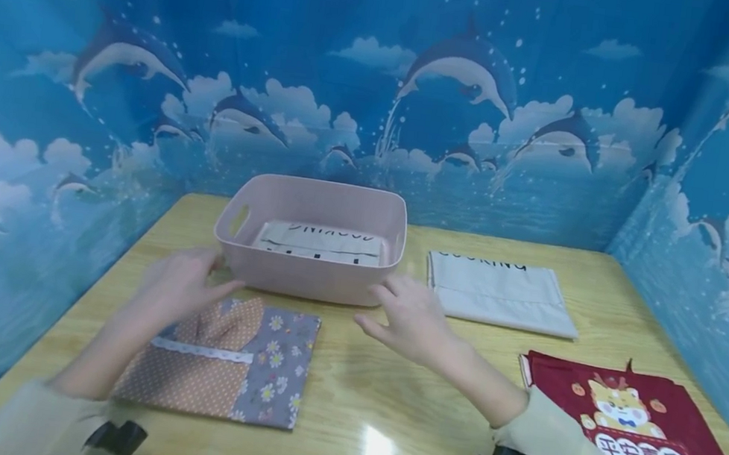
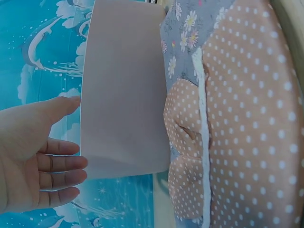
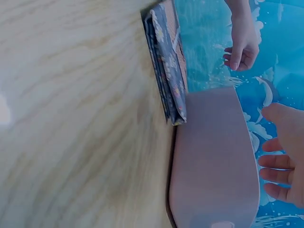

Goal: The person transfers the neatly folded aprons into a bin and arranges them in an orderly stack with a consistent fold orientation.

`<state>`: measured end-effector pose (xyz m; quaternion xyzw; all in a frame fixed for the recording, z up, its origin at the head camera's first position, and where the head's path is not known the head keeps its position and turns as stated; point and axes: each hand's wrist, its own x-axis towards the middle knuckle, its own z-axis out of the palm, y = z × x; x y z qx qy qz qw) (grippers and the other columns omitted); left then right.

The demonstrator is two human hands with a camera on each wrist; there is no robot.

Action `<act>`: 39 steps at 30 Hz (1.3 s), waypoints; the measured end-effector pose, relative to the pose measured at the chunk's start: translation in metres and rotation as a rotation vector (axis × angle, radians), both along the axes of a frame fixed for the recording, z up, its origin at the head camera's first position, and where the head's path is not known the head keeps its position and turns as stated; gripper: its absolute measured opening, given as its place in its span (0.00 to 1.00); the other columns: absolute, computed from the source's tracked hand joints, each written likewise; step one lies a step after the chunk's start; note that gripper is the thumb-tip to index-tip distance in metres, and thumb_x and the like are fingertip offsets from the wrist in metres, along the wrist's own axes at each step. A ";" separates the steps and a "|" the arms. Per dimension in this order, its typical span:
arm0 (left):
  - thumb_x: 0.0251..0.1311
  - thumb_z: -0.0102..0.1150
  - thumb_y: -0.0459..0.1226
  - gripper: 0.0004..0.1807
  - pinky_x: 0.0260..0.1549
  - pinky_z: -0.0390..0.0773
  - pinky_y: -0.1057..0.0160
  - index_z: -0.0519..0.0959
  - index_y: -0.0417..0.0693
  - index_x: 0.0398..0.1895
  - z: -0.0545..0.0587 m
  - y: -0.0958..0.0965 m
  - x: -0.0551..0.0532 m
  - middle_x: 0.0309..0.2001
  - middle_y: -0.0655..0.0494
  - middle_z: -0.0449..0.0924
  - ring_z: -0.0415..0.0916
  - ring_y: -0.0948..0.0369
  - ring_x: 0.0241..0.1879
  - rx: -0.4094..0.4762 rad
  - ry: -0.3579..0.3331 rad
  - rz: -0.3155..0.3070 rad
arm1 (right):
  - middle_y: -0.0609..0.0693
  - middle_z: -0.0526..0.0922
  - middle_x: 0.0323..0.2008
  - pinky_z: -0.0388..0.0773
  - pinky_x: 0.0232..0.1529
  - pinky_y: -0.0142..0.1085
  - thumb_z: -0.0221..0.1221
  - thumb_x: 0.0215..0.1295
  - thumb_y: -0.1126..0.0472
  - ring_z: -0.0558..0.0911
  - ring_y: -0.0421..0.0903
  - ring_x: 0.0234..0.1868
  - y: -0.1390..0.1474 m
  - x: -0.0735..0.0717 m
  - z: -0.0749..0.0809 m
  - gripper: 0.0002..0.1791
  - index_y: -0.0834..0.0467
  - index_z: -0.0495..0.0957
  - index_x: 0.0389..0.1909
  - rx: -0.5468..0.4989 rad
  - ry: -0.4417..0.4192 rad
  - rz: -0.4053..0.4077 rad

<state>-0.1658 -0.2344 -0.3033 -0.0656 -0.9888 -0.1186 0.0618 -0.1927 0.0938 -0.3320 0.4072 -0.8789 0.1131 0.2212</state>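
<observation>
A pale pink plastic bin (image 1: 305, 277) with a cut-out side handle stands toward the back of the table. Inside it lies a folded light grey cloth (image 1: 322, 241) with dark lettering. My left hand (image 1: 179, 281) hovers by the bin's front left corner, above a folded grey floral cloth (image 1: 277, 368) with a brown polka-dot panel and bow. Near the front right corner is my right hand (image 1: 411, 319). Both hands have relaxed fingers and hold nothing. In the left wrist view, the left fingertips (image 2: 78, 178) are close to the bin's rim; whether they touch it I cannot tell.
To the right of the bin lies another folded light grey cloth (image 1: 501, 296) lettered "COOKING". A folded dark red cloth (image 1: 645, 432) with a cartoon animal is at the right front. Blue dolphin-print sheeting (image 1: 369, 70) walls the wooden table (image 1: 357, 407) at the back and sides.
</observation>
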 end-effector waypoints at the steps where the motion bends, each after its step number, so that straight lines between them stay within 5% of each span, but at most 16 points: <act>1: 0.53 0.61 0.54 0.23 0.16 0.72 0.63 0.75 0.42 0.34 -0.001 -0.001 0.001 0.34 0.45 0.79 0.74 0.56 0.26 -0.002 0.001 0.004 | 0.50 0.78 0.37 0.76 0.39 0.38 0.63 0.55 0.45 0.76 0.46 0.38 -0.001 0.001 -0.001 0.23 0.60 0.79 0.41 0.010 -0.013 -0.003; 12: 0.54 0.59 0.57 0.34 0.21 0.76 0.56 0.73 0.32 0.44 -0.007 -0.014 0.005 0.37 0.37 0.77 0.76 0.48 0.31 -0.016 -0.029 0.035 | 0.51 0.78 0.40 0.76 0.43 0.38 0.62 0.57 0.45 0.76 0.46 0.41 -0.017 0.007 -0.013 0.24 0.60 0.77 0.44 0.025 -0.063 0.061; 17: 0.56 0.58 0.55 0.35 0.26 0.78 0.50 0.72 0.28 0.46 -0.010 -0.020 0.006 0.41 0.32 0.76 0.76 0.43 0.35 -0.013 -0.056 0.048 | 0.51 0.77 0.41 0.76 0.43 0.37 0.59 0.59 0.44 0.75 0.45 0.42 -0.025 0.012 -0.014 0.25 0.61 0.76 0.46 0.052 -0.139 0.030; 26: 0.59 0.50 0.59 0.40 0.17 0.73 0.60 0.70 0.23 0.47 -0.018 -0.040 0.004 0.27 0.41 0.77 0.71 0.57 0.20 0.039 -0.152 0.104 | 0.53 0.78 0.43 0.76 0.46 0.38 0.55 0.63 0.44 0.76 0.47 0.45 -0.037 0.017 -0.018 0.26 0.63 0.75 0.49 0.130 -0.257 -0.027; 33: 0.61 0.49 0.57 0.39 0.27 0.77 0.49 0.70 0.21 0.46 -0.023 -0.055 0.004 0.40 0.28 0.75 0.76 0.41 0.34 0.020 -0.264 0.119 | 0.53 0.79 0.44 0.76 0.46 0.38 0.56 0.62 0.44 0.76 0.47 0.45 -0.046 0.018 -0.025 0.25 0.61 0.77 0.49 0.146 -0.305 -0.044; 39: 0.61 0.49 0.57 0.29 0.15 0.65 0.63 0.70 0.39 0.20 -0.033 -0.066 0.004 0.16 0.54 0.66 0.63 0.60 0.16 0.117 -0.319 0.120 | 0.51 0.79 0.42 0.76 0.44 0.37 0.56 0.62 0.44 0.76 0.45 0.42 -0.053 0.021 -0.032 0.24 0.60 0.78 0.46 0.127 -0.381 -0.060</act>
